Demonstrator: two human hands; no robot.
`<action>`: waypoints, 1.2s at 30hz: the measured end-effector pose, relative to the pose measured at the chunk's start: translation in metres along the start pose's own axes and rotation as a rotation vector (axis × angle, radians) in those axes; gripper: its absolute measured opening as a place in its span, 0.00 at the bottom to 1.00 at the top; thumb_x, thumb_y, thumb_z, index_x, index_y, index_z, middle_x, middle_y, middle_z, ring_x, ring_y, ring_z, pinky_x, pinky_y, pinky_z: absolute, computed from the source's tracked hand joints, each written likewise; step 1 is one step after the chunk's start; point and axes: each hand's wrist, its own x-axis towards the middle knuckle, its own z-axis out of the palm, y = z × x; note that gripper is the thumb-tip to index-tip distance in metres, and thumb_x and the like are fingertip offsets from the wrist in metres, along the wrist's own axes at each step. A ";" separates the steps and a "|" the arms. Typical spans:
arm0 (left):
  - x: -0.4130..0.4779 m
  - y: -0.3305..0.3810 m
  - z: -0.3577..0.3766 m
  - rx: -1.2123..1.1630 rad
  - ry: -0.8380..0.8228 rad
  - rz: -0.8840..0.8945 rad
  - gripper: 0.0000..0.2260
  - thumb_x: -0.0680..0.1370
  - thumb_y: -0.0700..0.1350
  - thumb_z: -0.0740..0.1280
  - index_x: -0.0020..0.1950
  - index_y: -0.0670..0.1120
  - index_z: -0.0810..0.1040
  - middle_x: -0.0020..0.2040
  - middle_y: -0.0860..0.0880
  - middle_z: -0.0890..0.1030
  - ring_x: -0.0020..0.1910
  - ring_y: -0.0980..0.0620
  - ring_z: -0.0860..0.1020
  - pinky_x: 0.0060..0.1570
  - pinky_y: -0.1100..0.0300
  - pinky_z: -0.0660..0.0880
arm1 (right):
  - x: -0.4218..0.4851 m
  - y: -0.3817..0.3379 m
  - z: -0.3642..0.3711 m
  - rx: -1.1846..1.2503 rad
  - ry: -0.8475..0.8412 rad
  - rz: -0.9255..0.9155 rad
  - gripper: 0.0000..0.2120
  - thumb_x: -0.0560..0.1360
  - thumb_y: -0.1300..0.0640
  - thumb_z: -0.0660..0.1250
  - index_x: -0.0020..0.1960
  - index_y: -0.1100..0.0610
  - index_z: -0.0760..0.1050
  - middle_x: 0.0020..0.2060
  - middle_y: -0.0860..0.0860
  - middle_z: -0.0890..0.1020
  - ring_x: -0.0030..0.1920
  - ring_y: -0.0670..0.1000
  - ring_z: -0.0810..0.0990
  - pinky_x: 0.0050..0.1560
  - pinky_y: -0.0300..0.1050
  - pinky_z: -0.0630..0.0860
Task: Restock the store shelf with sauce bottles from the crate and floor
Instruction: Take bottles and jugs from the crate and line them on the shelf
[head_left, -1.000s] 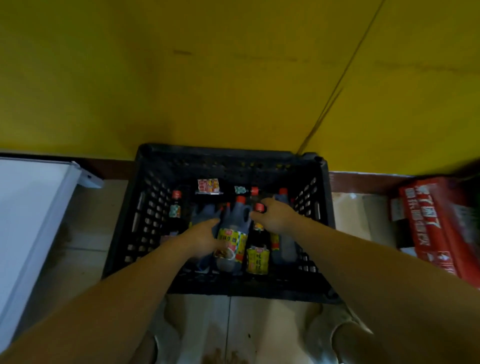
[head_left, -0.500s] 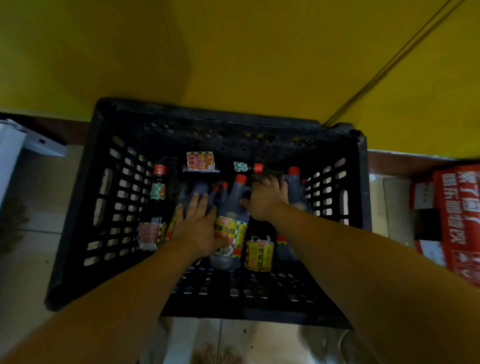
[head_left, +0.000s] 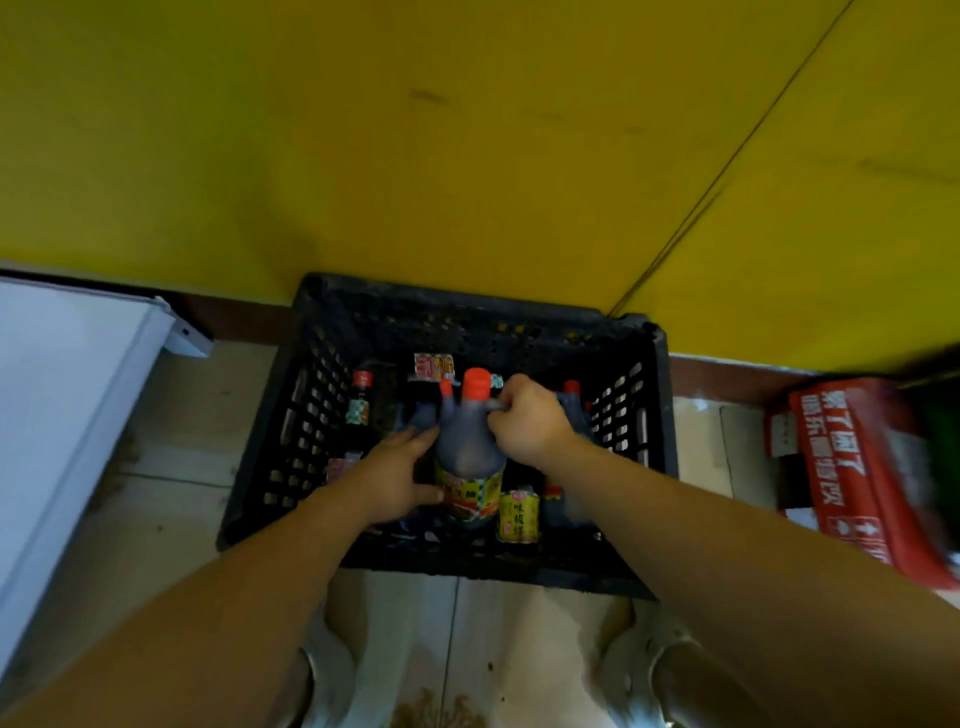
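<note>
A black plastic crate (head_left: 270, 441) stands on the tiled floor against a yellow wall, with several sauce bottles inside. A large dark jug with a red cap and yellow label (head_left: 467, 441) is raised upright in the middle of the crate. My right hand (head_left: 527, 418) grips its handle near the neck. My left hand (head_left: 397, 475) lies with straight fingers against the jug's left side and label. A small red-capped bottle (head_left: 359, 397) stands at the crate's left wall. A short bottle with a yellow label (head_left: 518, 514) stands at the front.
A white panel (head_left: 62, 415) lies at the left on the floor. A red carton (head_left: 852, 478) sits to the right of the crate. A thin cable (head_left: 717, 182) runs up the wall. My shoes show at the bottom edge.
My right hand has closed on the big jug's handle and raised it above the other bottles. My left hand stays against its side. The camera has pulled back from the crate.
</note>
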 end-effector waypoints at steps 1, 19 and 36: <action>-0.013 0.007 -0.007 -0.062 0.015 0.026 0.46 0.72 0.50 0.73 0.79 0.52 0.45 0.79 0.48 0.49 0.77 0.47 0.52 0.74 0.50 0.56 | -0.013 -0.012 -0.012 0.025 0.020 -0.019 0.09 0.76 0.62 0.61 0.40 0.55 0.63 0.36 0.54 0.72 0.39 0.57 0.71 0.36 0.48 0.65; -0.330 0.157 -0.129 -0.689 0.726 0.673 0.49 0.65 0.36 0.79 0.77 0.55 0.54 0.61 0.54 0.79 0.56 0.55 0.80 0.55 0.56 0.78 | -0.320 -0.255 -0.175 0.419 0.416 -0.694 0.08 0.75 0.57 0.68 0.49 0.54 0.70 0.41 0.57 0.77 0.43 0.57 0.77 0.42 0.52 0.75; -0.574 0.120 -0.118 -0.574 1.230 0.678 0.40 0.70 0.40 0.76 0.74 0.59 0.59 0.58 0.52 0.80 0.56 0.52 0.80 0.58 0.50 0.78 | -0.495 -0.364 -0.084 0.385 0.084 -1.043 0.24 0.75 0.48 0.70 0.66 0.47 0.63 0.53 0.50 0.79 0.46 0.51 0.81 0.38 0.51 0.79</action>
